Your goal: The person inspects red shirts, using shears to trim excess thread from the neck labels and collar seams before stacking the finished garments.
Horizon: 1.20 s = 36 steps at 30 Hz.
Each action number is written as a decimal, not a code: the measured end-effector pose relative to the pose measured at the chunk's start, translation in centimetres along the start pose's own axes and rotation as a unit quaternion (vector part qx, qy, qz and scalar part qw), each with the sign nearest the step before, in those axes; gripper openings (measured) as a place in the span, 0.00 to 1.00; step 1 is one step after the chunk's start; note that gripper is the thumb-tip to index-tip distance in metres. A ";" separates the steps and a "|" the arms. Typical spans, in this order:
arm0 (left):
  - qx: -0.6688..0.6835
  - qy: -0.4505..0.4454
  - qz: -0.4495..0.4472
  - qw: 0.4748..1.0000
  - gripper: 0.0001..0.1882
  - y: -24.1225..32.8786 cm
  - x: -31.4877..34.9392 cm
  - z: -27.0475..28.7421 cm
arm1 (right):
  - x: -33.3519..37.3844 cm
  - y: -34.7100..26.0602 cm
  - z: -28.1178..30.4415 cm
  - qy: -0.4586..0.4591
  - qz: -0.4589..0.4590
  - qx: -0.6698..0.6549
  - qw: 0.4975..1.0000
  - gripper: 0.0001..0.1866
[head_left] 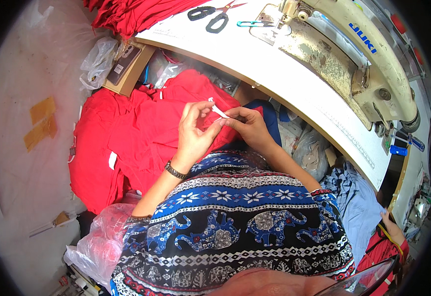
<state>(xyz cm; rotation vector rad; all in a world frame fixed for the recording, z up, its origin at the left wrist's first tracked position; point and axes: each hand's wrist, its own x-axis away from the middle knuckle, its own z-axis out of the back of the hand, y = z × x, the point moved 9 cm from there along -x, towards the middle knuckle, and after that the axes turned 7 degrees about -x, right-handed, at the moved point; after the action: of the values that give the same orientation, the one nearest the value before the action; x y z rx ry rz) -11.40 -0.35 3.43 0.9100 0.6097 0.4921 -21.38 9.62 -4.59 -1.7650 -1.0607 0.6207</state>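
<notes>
Both my hands are raised in front of my body, over a heap of red cloth. A small narrow white strip [219, 111], perhaps a folded fabric label, runs slanting between them. My right hand [251, 129] pinches its lower end between thumb and fingertips. At the upper end, the fingers of my left hand [194, 134] are curled against the strip, and the left thumb meets the right fingertips. A dark bracelet circles my left wrist. The red cloth [141, 133] spreads below and left of my hands, with another white tag [112, 160] on it.
Beyond my hands a white sewing table [294, 79] carries a sewing machine [373, 54], black-handled scissors [216, 17] and a turquoise thread snipper [254, 23]. A cardboard box [126, 74] stands left, beside plastic bags. Another person's hand [394, 231] is at lower right, near light-blue cloth [353, 202].
</notes>
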 end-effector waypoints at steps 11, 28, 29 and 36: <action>0.199 -0.070 0.087 0.974 0.05 -5.2 0.4 -2.4 | 0.0 0.0 -0.4 -0.005 0.005 -0.002 1.000 0.10; 0.329 -0.054 0.157 0.930 0.16 -6.0 0.6 -3.8 | -0.1 0.8 0.2 0.009 -0.028 -0.010 1.000 0.08; 0.319 -0.065 0.157 0.932 0.18 -6.0 0.5 -4.0 | -0.2 0.5 0.3 0.011 -0.018 0.019 1.000 0.08; 0.225 -0.089 0.139 0.960 0.17 -4.2 0.1 -3.4 | -0.8 -0.4 0.1 -0.006 -0.046 0.162 0.986 0.08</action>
<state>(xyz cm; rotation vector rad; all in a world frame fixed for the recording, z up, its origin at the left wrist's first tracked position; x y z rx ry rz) -13.06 -0.54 -1.71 1.4690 0.4356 0.5239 -22.03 9.08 -4.32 -1.4237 -0.9827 0.7047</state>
